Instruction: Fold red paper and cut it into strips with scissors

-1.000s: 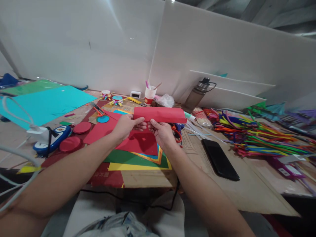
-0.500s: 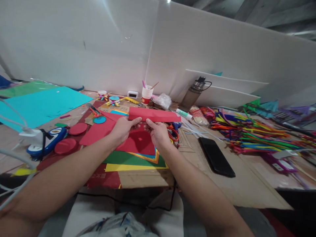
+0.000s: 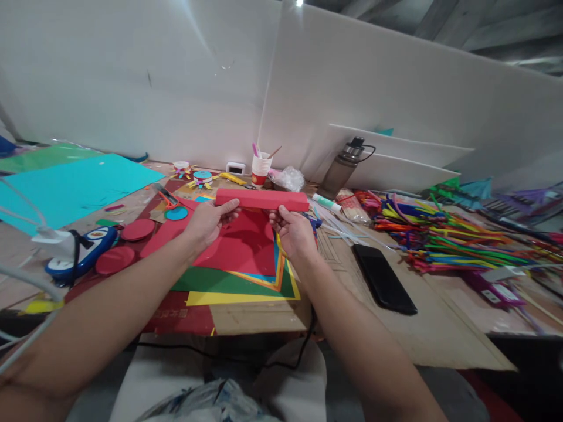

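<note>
A long red paper strip [image 3: 263, 200], folded lengthwise, is held up level above the sheets. My left hand [image 3: 213, 221] pinches its left part between thumb and fingers. Near its right end, my right hand [image 3: 292, 228] grips the lower edge the same way. Beneath lie red sheets [image 3: 246, 246] on top of blue, orange, green [image 3: 220, 281] and yellow ones. Two round red pieces [image 3: 116, 260] rest left of the stack, beside orange-handled scissors [image 3: 169, 199] and a blue disc [image 3: 176, 213].
A black phone [image 3: 383, 278] lies on cardboard at the right, with many coloured pipe cleaners [image 3: 453, 234] beyond. Behind stand a bottle [image 3: 341, 173] and a paper cup [image 3: 261, 171]. A blue device [image 3: 83, 255] and white cables are at the left.
My hands have moved apart along the red strip. The strip has shifted slightly left and looks narrower, and my right hand has turned more palm-up.
</note>
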Available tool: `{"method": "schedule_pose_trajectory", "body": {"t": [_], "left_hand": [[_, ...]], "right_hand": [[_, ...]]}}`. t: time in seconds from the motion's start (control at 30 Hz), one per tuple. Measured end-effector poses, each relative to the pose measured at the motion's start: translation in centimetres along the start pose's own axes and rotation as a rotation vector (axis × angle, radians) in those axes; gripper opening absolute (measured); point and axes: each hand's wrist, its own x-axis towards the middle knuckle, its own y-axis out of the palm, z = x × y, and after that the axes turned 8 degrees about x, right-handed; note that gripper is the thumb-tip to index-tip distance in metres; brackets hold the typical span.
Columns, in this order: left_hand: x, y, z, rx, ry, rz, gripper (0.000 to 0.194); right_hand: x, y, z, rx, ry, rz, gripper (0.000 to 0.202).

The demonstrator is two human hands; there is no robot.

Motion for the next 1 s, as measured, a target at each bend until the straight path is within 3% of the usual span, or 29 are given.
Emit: {"method": "schedule_pose_trajectory", "body": {"t": [0.33,0.77,1.0], "left_hand": [[-0.3,0.5,0.2,-0.112,-0.004,0.026,0.018],[0.1,-0.3,-0.4,-0.088,-0.004,-0.083,0.01],[0.5,-0.8,-0.4,-0.07,-0.012,-0.049,0.012]], "right_hand": [[-0.4,0.3,-0.1,0.001,-0.033,0.006,0.016],[0.5,-0.7,0.8,0.012,-0.065,0.001,0.009],[0.5,-0.6,1.0,0.003,0.029,0.02,0.007]]}}
